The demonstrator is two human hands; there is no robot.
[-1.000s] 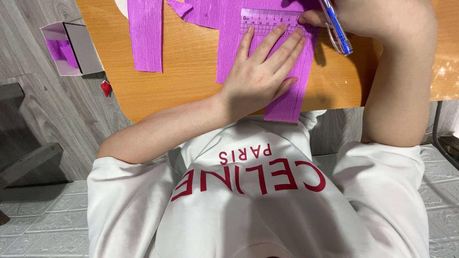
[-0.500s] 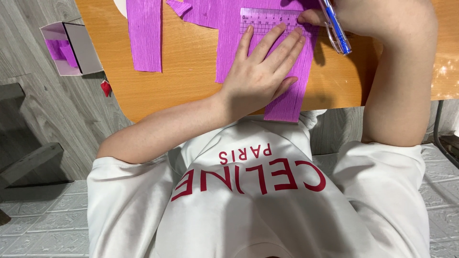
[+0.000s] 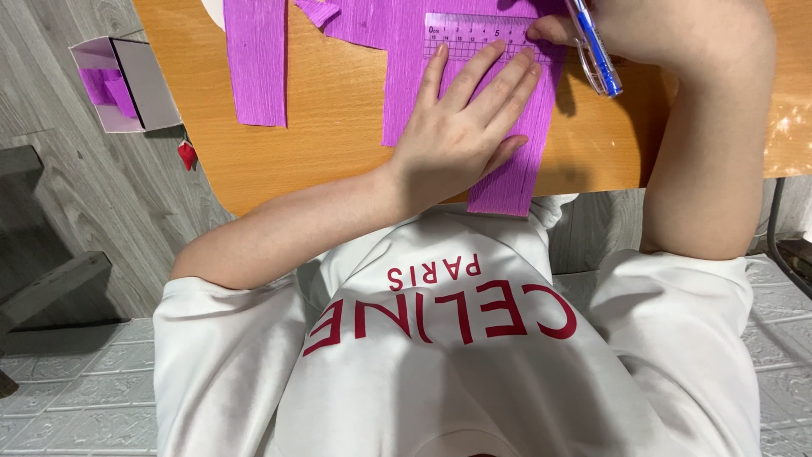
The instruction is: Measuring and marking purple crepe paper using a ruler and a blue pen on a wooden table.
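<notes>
My left hand [image 3: 461, 127] lies flat, fingers spread, on a wide sheet of purple crepe paper [image 3: 507, 173] that hangs over the near edge of the wooden table [image 3: 338, 110]. Its fingertips press on the lower edge of a clear ruler [image 3: 474, 35] laid across the paper. My right hand [image 3: 643, 30] is at the ruler's right end and holds a blue pen [image 3: 596, 51], whose tip is hidden at the top of the view. A separate purple paper strip [image 3: 255, 61] lies to the left on the table.
A small open box [image 3: 127, 83] with purple scraps inside stands on the grey floor left of the table. A small red bit [image 3: 187, 154] lies on the floor near it. A torn purple piece [image 3: 317, 10] sits at the table's top.
</notes>
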